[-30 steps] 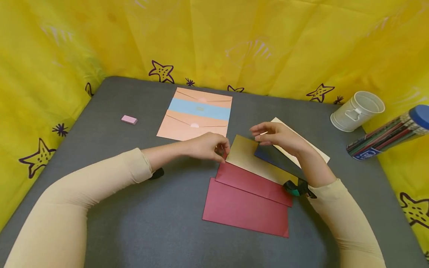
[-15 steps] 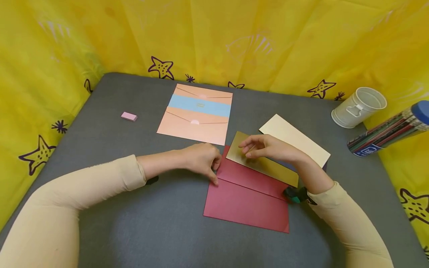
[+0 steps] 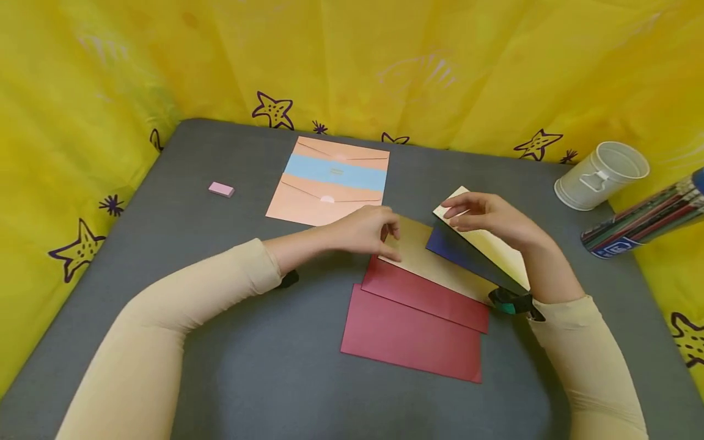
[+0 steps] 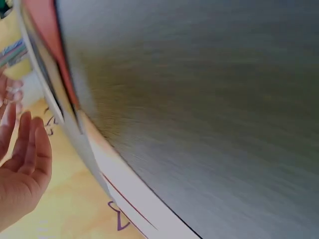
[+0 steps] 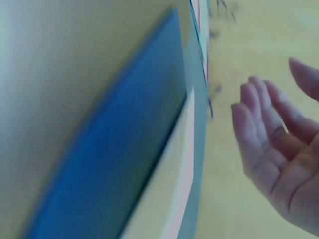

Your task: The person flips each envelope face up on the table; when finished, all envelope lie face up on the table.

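My left hand (image 3: pixel 365 229) is by the left corner of a gold paper piece (image 3: pixel 434 260), thumb and fingertips apart. Below it are two overlapping dark red paper pieces, an upper one (image 3: pixel 423 299) and a lower one (image 3: pixel 412 342); all look like flat envelopes. A blue piece (image 3: pixel 464 261) lies on the gold one, partly under a cream piece (image 3: pixel 492 247). Over the cream piece hovers my right hand (image 3: pixel 489 214), fingers loosely bent, thumb apart. Nothing shows in the right hand's (image 5: pixel 284 149) palm; whether its fingertips touch the cream piece I cannot tell.
Peach envelopes (image 3: pixel 308 211) with a blue band (image 3: pixel 335 172) lie at the back. A pink eraser (image 3: pixel 221 189) is to the left. On the right stand a white metal cup (image 3: pixel 585 183) and a tub of pencils (image 3: pixel 643 217). A yellow curtain (image 3: pixel 440 67) borders the table.
From the red pieces' left edge, my left hand has moved up to the gold corner. My right hand has gone from the gold piece to the cream one. More of the blue piece shows.
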Motion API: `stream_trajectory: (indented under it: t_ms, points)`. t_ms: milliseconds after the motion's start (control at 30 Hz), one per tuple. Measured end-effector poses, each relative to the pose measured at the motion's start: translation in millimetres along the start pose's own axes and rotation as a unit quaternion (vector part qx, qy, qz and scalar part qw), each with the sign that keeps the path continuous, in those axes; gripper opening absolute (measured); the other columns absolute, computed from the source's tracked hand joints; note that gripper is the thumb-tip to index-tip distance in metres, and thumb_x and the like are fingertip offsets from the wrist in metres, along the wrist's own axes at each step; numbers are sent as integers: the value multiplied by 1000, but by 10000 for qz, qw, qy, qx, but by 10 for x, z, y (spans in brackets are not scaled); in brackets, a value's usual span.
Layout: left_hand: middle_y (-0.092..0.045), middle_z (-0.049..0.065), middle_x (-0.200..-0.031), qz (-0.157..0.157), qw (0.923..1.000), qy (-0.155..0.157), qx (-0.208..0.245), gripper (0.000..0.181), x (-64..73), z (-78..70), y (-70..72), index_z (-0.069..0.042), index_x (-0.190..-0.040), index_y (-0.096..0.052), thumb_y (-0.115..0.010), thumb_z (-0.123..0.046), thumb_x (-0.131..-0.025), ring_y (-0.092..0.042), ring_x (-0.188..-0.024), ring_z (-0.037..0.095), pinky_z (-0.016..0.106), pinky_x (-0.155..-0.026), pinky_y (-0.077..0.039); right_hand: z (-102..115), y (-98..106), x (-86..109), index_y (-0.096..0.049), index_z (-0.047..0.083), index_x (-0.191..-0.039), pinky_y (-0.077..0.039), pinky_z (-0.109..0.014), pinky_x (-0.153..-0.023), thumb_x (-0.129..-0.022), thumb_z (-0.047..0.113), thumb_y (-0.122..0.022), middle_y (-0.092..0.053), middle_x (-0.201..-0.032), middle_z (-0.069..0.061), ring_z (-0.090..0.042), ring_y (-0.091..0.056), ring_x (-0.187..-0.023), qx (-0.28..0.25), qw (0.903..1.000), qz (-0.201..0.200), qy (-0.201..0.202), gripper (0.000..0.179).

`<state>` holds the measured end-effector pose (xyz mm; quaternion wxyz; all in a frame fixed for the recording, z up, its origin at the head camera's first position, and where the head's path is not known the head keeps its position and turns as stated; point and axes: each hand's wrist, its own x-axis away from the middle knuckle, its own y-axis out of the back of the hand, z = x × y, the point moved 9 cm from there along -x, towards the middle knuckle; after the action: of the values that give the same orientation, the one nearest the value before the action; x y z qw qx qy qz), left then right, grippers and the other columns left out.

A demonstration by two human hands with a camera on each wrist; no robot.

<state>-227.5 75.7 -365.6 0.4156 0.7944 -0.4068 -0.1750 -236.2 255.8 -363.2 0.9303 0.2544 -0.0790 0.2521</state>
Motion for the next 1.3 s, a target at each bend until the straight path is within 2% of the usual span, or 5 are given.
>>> stream_trajectory:
  t_ms: [333,533,900,1167,1300]
  points:
    - [-56,6,-142,-385,9805,1133,1557,63,-792,63,-66,-8,-138,-54,-73,-40,-87,-52,-132,22,33,-106,-47,-703,739,334,-45,-3,-142,-51,-17,-80,-99,29,-60,-63,-103,21,5,-59,-90,871,9854,-885,-1161,56]
    - [-51,8,-149,-362,9709,1536,1804,71,-1041,34,-225,-7,-145,-47,-72,-39,-87,-49,-138,23,33,-109,-46,-1028,974,674,-39,-8,-143,-49,-40,-91,-97,39,-60,-53,-134,-26,-27,-54,-113,1744,9642,-793,-1834,69]
    - [-54,9,-145,-379,9732,1669,1535,70,-1141,6,-297,-3,-142,-49,-73,-38,-86,-53,-133,22,28,-105,-48,-1339,1071,1013,-44,-14,-128,-53,-26,-72,-90,39,-70,-62,-110,-21,-3,-54,-81,2056,9481,-398,-2394,69]
    - [-22,-2,-70,-204,9719,1523,1781,50,-1166,33,-318,-11,-76,-31,-73,-35,-87,-24,-61,11,22,-58,-20,-1341,1018,932,-50,-12,-112,-47,-24,-65,-83,37,-78,-59,-96,-14,-17,-52,-81,2580,9403,-280,-2202,63]
    - [-60,6,-97,-358,9643,1628,2057,41,-1130,54,-305,0,-106,-57,-73,-33,-87,-55,-87,15,19,-73,-42,-1308,1001,901,-51,-9,-103,-38,-26,-64,-82,38,-79,-54,-87,-9,-20,-48,-80,2773,9360,-305,-2147,58]
